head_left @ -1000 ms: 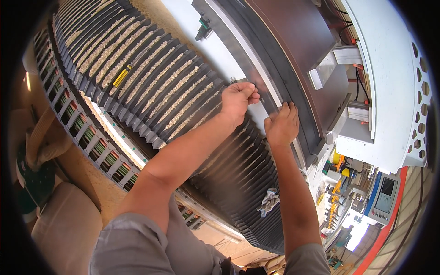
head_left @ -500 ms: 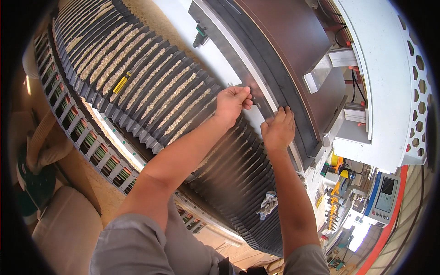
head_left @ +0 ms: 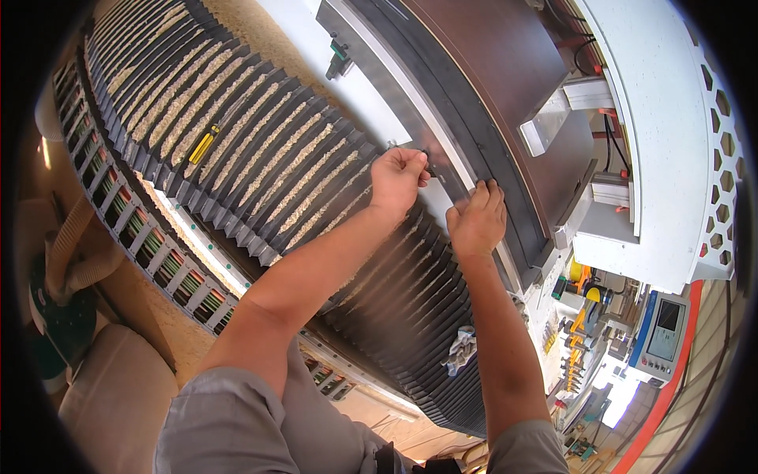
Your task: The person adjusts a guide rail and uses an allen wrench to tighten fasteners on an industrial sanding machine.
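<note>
My left hand (head_left: 399, 180) is closed in a pinch beside the flat grey metal plate (head_left: 414, 118); whatever lies between thumb and fingertips is too small or hidden to make out. A short way to its right, my right hand (head_left: 478, 221) has its bent fingers gripped over the bright metal rail (head_left: 442, 110) that runs along the plate. Beyond the rail lies a long black strip (head_left: 493, 146), bordering a dark brown panel (head_left: 505, 71). Under both forearms stretches a black pleated bellows cover (head_left: 316, 170) with wood chips in its folds.
A yellow-handled tool (head_left: 204, 145) lies on the bellows, and a crumpled rag (head_left: 461, 350) farther right. A cable chain (head_left: 150, 249) follows the bellows' near side. White machine housing (head_left: 655, 158) stands at right, with a control panel (head_left: 662, 336) behind. A green clamp-like part (head_left: 338, 59) sits by the plate.
Both hands keep nearly the same places and grips. The whole view has shifted slightly, with the bellows and tool a little farther left.
</note>
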A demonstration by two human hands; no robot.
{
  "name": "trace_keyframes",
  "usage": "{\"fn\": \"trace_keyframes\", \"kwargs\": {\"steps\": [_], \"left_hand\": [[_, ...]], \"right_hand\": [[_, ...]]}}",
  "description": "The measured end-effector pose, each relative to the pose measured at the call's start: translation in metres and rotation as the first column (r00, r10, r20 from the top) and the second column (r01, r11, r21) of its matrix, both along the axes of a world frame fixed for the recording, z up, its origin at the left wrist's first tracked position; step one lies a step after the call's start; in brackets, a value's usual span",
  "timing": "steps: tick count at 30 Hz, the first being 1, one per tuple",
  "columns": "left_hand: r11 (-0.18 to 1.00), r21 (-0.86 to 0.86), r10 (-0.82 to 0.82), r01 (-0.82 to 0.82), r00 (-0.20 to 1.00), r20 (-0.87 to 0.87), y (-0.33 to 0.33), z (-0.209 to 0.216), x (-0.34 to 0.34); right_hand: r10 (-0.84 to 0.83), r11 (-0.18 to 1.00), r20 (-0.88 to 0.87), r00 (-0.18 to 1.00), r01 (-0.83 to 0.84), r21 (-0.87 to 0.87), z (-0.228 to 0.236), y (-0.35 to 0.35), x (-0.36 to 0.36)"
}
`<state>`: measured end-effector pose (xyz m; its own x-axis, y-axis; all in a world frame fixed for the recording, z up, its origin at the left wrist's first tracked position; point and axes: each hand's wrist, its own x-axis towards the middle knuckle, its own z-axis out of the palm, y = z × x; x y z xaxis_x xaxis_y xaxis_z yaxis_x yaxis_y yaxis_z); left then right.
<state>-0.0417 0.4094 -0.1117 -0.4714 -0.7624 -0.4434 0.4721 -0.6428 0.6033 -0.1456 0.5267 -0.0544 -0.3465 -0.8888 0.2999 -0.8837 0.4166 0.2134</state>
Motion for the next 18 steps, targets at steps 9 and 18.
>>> {"fn": "trace_keyframes", "kwargs": {"steps": [9, 18], "left_hand": [[0.880, -0.473, 0.184, -0.049, 0.953, 0.243, 0.011, -0.032, -0.009], [0.895, -0.433, 0.203, -0.112, 0.964, 0.170, 0.012, -0.026, -0.012]], "right_hand": [[-0.009, 1.000, 0.003, 1.000, 0.009, -0.007, -0.001, -0.002, 0.001], [0.020, 1.000, 0.008, 1.000, -0.020, -0.020, 0.000, -0.003, 0.003]]}}
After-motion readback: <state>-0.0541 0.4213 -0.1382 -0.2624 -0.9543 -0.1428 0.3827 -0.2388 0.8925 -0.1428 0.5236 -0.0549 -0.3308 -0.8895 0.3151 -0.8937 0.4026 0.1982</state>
